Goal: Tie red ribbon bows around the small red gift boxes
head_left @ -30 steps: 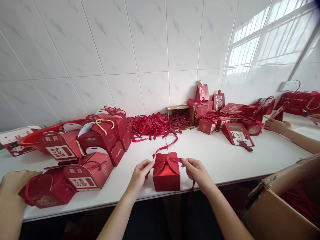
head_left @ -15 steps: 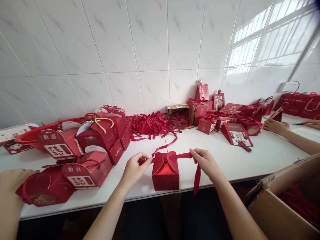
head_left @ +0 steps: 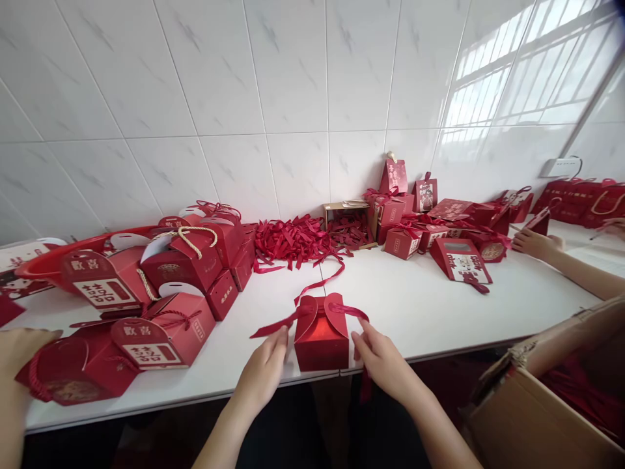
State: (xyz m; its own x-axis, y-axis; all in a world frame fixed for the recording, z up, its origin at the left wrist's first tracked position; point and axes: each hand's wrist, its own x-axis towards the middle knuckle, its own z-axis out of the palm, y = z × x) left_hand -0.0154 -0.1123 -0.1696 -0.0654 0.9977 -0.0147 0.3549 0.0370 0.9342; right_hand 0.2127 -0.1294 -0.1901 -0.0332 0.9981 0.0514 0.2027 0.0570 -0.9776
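A small red gift box [head_left: 321,353] stands upright near the table's front edge, its rounded top flaps folded together. Red ribbon [head_left: 277,324] runs through the flaps, one end trailing left, the other draping right and down past my right hand. Beside the box's left wall is my left hand [head_left: 263,366], fingers stretched out and not holding the ribbon. On the opposite side my right hand [head_left: 381,357] has its fingers extended close to the right wall, under the ribbon. Whether the fingertips touch the box I cannot tell. A loose ribbon strand lies behind the box.
Finished red boxes [head_left: 163,332] are stacked at left, by an orange basin [head_left: 43,264]; another person's hand [head_left: 29,342] touches one. A ribbon pile [head_left: 293,240] lies by the wall. More boxes [head_left: 403,242], a co-worker's hand [head_left: 537,244] and a cardboard carton [head_left: 541,404] are at right.
Both my hands have let go of the ribbon ends and moved down to the box's sides. The ribbon ends now hang slack instead of being held out sideways.
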